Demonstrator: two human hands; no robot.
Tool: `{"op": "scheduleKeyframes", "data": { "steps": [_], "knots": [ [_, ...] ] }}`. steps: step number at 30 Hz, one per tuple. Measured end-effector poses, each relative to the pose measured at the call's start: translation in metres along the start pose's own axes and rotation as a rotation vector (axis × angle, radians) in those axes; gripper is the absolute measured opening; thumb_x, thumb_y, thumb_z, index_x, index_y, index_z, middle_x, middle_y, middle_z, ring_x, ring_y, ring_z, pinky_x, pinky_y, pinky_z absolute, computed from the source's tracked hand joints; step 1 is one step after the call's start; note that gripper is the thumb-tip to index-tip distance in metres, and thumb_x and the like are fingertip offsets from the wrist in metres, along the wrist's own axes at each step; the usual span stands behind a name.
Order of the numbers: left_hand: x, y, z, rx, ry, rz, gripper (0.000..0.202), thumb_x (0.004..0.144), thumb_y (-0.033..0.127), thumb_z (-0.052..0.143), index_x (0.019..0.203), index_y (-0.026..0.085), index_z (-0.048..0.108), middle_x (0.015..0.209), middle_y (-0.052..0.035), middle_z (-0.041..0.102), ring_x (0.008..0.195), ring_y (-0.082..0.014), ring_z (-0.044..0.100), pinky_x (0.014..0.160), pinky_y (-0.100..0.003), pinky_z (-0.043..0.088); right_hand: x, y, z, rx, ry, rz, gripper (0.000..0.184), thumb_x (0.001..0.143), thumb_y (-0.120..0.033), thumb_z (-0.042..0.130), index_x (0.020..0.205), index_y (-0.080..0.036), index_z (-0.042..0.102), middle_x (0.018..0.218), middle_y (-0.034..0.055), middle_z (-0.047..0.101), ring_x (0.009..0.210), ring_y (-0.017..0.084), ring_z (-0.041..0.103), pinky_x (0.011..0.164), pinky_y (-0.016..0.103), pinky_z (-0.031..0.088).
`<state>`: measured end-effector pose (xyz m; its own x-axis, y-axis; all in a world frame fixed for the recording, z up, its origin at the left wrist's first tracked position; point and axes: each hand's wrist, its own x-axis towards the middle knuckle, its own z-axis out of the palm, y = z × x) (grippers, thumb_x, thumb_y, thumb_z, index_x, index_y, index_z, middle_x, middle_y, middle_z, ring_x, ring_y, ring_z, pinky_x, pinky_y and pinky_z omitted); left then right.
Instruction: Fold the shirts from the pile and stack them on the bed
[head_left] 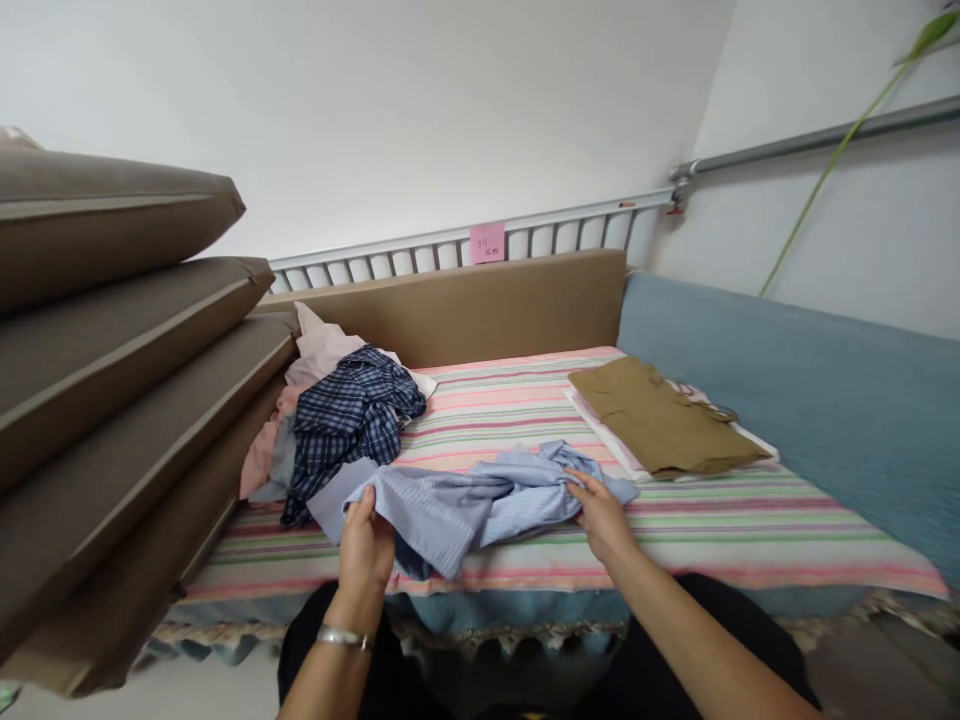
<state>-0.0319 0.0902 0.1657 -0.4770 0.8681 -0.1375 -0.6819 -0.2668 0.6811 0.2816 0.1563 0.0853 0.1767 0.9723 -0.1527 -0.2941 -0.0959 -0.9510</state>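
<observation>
A light blue striped shirt (450,505) lies crumpled across the front of the striped bedspread (480,420). My left hand (366,545) pinches its left end and lifts that edge slightly. At the other end, my right hand (600,510) grips the bunched cloth between thumb and fingers. Left of the shirt, a heap holds a dark blue plaid shirt (352,415) on top of pink cloth (322,350) and other garments. To the right lies a flat stack with an olive-brown garment (660,415) on top and white and pink cloth below.
Several brown cushions (135,380) are piled high at the left. A brown board (465,310) stands along the back, before a radiator (375,262) bearing a pink note (487,243). A blue backrest (810,380) borders the right side; a green plant stem (840,150) hangs above it.
</observation>
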Motion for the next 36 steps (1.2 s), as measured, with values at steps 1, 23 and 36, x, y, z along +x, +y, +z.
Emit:
{"op": "scheduleKeyframes", "data": {
  "steps": [1, 23, 36],
  "knots": [
    [0.006, 0.002, 0.003, -0.027, 0.004, -0.009, 0.007, 0.070, 0.018, 0.067, 0.070, 0.017, 0.060, 0.075, 0.0029, 0.068, 0.072, -0.0094, 0.062, 0.073, -0.022, 0.048, 0.002, -0.004, -0.012, 0.018, 0.056, 0.019, 0.051, 0.058, -0.031, 0.065, 0.108, -0.023, 0.056, 0.085, 0.0010, 0.068, 0.079, 0.019, 0.063, 0.062, 0.028, 0.049],
    [-0.056, -0.019, 0.009, 0.926, -0.399, 0.219, 0.018, 0.066, 0.037, 0.068, 0.066, 0.019, 0.069, 0.070, -0.0043, 0.066, 0.074, -0.0203, 0.056, 0.074, -0.029, 0.041, -0.082, -0.014, 0.102, -0.387, -0.450, -0.220, 0.027, 0.071, -0.021, 0.052, 0.093, -0.019, 0.068, 0.092, 0.0038, 0.069, 0.093, 0.024, 0.060, 0.088, 0.039, 0.043],
    [-0.022, -0.029, -0.027, 0.976, -0.426, 0.125, 0.028, 0.063, 0.027, 0.069, 0.090, 0.022, 0.070, 0.099, -0.0087, 0.068, 0.099, -0.0260, 0.057, 0.093, -0.039, 0.038, -0.073, -0.025, 0.077, 0.084, -0.562, 0.541, 0.036, 0.077, -0.047, 0.060, 0.091, -0.014, 0.063, 0.083, 0.0087, 0.070, 0.079, 0.021, 0.067, 0.078, 0.037, 0.051]
  ]
}}
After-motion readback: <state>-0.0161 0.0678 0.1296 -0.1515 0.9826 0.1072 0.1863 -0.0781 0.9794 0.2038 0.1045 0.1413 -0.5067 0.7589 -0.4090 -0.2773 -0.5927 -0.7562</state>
